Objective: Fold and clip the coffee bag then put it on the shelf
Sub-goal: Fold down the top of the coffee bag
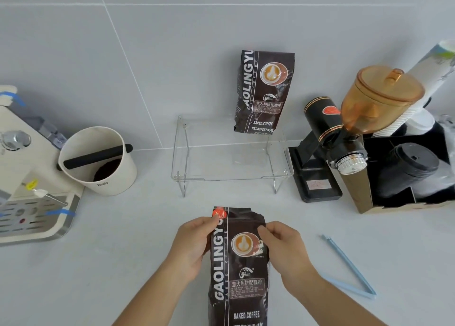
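A dark brown coffee bag (240, 264) lies flat on the white counter right in front of me, its torn top edge pointing away. My left hand (194, 242) grips the bag's upper left edge and my right hand (283, 244) pinches its upper right edge. A light blue sealing clip (349, 269) lies hinged apart in a V on the counter to the right of my right hand. The clear acrylic shelf (231, 175) on wire legs stands beyond the bag against the wall.
A second coffee bag (263, 91) stands on the shelf's back right. A white knock box (98, 160) and an espresso machine (27, 178) are at the left. A black grinder with amber hopper (344, 133) and a box of cups and lids (406, 173) stand at the right.
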